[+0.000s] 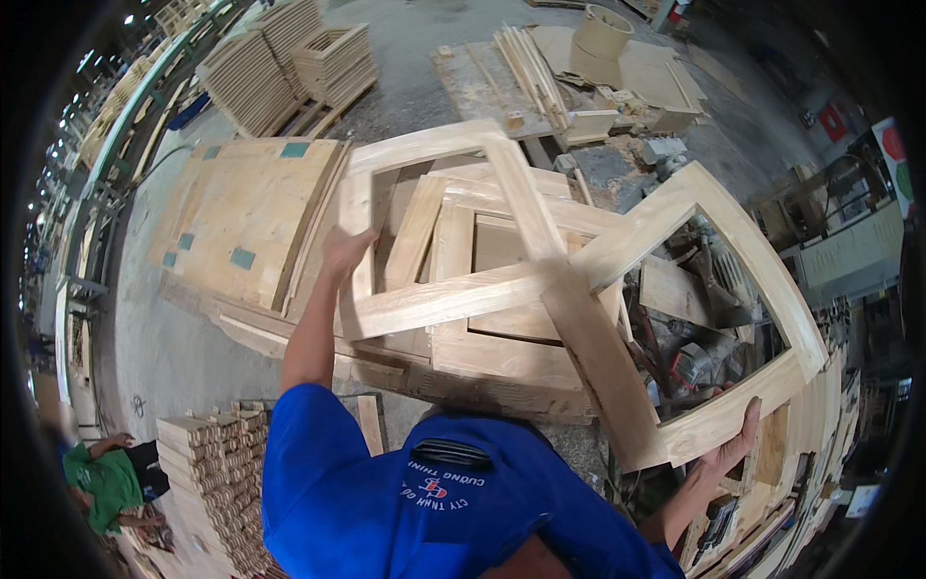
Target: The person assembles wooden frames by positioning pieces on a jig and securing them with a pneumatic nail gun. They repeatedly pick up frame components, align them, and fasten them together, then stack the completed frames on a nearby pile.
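blue fabric of the person's shirt (386, 492) is filling the bottom of the view, nearest the lens. above it the person is holding a pale wooden frame (550, 289) with crossing inner bars, lifted over a stack of similar frames (482, 357). its long axis is running from the far left corner down to the near right corner, tilted across the view. the left hand (344, 253) is pressing against the frame's left rail, fingers loosely curled on its edge. the right hand (733, 446) is cupping the near right rail from below, fingers spread and wrapped round the edge. left of the stack, flat plywood sheets (246, 217) are lying on the floor. small stacked wood blocks (217, 463) are sitting at lower left, beside another person in a green top (101, 482). more timber piles (289, 58) are standing further off.
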A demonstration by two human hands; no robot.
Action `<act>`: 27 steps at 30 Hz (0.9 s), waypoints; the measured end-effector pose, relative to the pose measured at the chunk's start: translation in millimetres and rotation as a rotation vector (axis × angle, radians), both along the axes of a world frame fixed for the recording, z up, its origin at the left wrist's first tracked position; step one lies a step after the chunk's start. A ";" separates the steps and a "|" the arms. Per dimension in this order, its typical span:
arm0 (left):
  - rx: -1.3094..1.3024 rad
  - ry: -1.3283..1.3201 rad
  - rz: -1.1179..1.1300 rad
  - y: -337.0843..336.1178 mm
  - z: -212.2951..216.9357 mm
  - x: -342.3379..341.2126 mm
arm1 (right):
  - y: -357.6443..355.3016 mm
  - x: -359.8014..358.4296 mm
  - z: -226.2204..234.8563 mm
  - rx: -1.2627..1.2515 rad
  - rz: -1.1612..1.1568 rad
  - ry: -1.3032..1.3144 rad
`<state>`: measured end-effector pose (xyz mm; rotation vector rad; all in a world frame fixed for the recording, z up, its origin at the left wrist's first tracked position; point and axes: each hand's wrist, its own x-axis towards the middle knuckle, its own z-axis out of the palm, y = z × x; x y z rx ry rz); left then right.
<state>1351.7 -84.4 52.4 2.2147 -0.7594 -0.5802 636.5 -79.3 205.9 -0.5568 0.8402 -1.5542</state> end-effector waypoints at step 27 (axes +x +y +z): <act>-0.226 0.211 1.118 128.2 -6.9 49.5 | -148.6 174.4 -127.9 0.319 0.824 0.017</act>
